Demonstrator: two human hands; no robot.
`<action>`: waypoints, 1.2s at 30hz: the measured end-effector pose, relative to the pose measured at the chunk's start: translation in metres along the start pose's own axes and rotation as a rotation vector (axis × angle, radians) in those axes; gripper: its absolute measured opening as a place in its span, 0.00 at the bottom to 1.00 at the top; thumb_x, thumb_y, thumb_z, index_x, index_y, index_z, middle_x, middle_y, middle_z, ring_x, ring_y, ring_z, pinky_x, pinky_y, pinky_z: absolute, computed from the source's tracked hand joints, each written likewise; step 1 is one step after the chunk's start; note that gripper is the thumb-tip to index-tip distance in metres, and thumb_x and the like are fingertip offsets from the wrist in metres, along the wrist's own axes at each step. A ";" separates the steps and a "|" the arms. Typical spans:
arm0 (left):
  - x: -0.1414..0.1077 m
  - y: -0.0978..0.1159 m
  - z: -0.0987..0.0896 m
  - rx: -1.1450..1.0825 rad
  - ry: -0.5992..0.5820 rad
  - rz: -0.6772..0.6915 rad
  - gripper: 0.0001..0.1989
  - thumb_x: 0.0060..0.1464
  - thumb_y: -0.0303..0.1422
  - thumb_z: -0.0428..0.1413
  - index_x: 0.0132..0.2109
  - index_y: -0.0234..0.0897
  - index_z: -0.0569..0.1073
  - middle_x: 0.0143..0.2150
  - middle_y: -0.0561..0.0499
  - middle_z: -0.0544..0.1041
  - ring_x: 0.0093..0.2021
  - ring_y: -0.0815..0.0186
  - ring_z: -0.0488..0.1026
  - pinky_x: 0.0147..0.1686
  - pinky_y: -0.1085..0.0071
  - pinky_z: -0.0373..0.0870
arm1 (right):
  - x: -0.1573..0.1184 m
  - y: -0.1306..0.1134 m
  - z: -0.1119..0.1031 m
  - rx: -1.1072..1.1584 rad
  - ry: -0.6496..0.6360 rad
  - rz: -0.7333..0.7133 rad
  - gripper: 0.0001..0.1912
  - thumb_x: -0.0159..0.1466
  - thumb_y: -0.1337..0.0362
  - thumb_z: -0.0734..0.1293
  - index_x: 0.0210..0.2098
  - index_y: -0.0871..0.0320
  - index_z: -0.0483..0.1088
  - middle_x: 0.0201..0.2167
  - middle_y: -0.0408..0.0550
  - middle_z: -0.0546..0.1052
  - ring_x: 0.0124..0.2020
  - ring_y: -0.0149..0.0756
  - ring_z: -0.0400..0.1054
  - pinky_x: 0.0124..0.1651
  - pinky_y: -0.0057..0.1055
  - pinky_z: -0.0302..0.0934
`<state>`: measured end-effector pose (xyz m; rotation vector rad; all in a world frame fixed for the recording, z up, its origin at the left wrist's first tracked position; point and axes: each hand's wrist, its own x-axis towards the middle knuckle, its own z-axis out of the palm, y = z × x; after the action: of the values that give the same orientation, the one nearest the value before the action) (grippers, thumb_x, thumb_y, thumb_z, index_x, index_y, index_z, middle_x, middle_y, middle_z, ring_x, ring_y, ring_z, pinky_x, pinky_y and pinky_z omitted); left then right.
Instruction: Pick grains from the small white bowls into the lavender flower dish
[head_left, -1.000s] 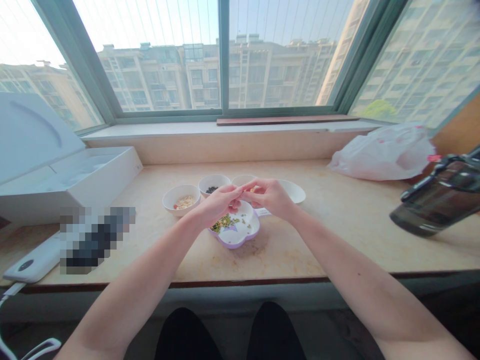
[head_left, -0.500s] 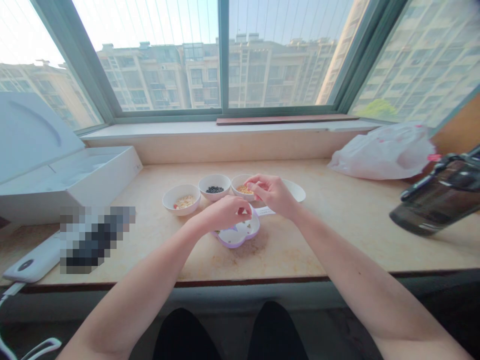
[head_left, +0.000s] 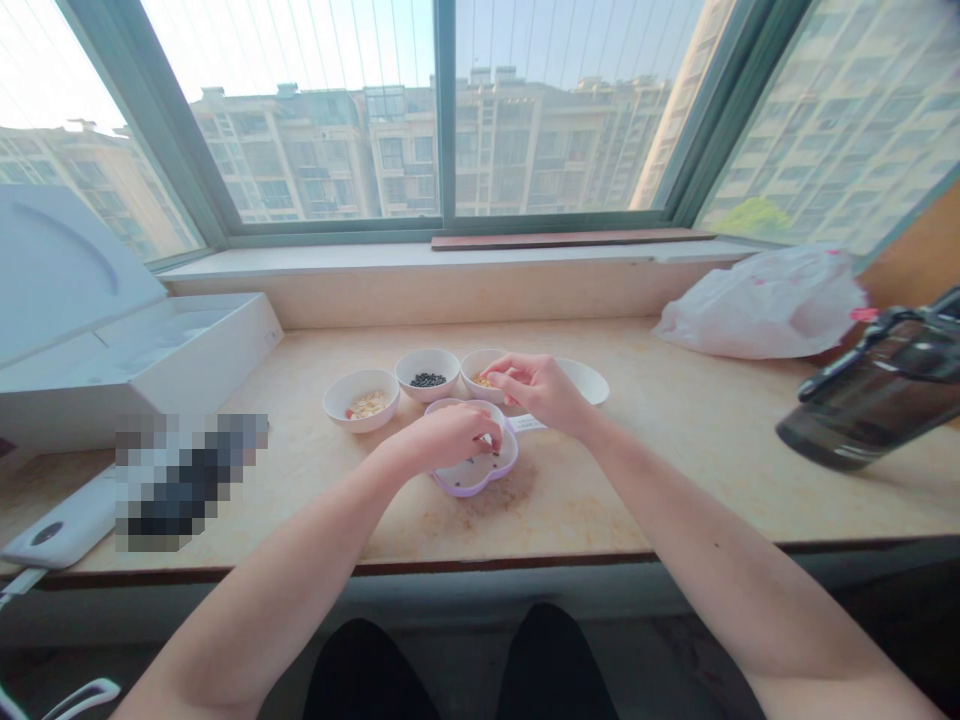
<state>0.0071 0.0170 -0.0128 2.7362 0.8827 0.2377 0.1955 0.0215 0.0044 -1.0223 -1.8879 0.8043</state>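
Note:
My left hand point(head_left: 461, 436) reaches down into a white flower-shaped dish point(head_left: 469, 491) with a purple rim. Its fingertips are pinched together near the dish's floor, where a few small dark bits lie; whatever they hold is too small to name. Above the front of a white bowl of yellow kernels point(head_left: 480, 379) is my right hand point(head_left: 538, 388), thumb and fingers closed in a pinch whose contents I cannot make out. Left of that bowl stand a bowl of black beans point(head_left: 428, 380) and a bowl of pale flakes or nuts point(head_left: 369, 404).
A white plate point(head_left: 589, 381) lies behind my right hand, with a white printed strip point(head_left: 529, 423) under it. An open white box point(head_left: 202, 345) and a white device point(head_left: 64, 530) are at left. A plastic bag point(head_left: 765, 305) and a dark jug point(head_left: 855, 410) stand at right.
My left hand has dipped lower into the flower-shaped dish, its fingertips now near the floor. My right hand stays pinched at the yellow kernels' bowl, barely shifted.

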 end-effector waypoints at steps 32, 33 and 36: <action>-0.006 -0.005 -0.001 -0.152 0.135 -0.112 0.11 0.68 0.33 0.42 0.37 0.39 0.64 0.39 0.47 0.71 0.40 0.61 0.68 0.42 0.64 0.63 | 0.011 0.010 -0.048 -0.036 0.313 -0.010 0.16 0.58 0.52 0.72 0.32 0.60 0.77 0.25 0.44 0.74 0.23 0.29 0.61 0.28 0.29 0.55; -0.006 -0.005 -0.002 -0.181 0.165 -0.126 0.11 0.68 0.33 0.42 0.37 0.39 0.64 0.39 0.47 0.71 0.41 0.61 0.68 0.44 0.64 0.62 | 0.012 0.012 -0.053 -0.156 0.365 -0.015 0.15 0.59 0.52 0.70 0.32 0.60 0.77 0.26 0.46 0.75 0.25 0.31 0.63 0.30 0.30 0.57; -0.005 -0.002 -0.006 -0.335 0.258 -0.193 0.12 0.68 0.35 0.42 0.35 0.39 0.63 0.36 0.50 0.69 0.39 0.62 0.66 0.43 0.65 0.61 | 0.013 0.017 -0.062 -0.462 0.410 0.035 0.15 0.62 0.54 0.66 0.31 0.60 0.76 0.27 0.49 0.77 0.29 0.36 0.69 0.35 0.33 0.59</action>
<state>0.0007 0.0174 -0.0080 2.3272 1.0565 0.6482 0.2518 0.0496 0.0240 -1.3820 -1.7278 0.1460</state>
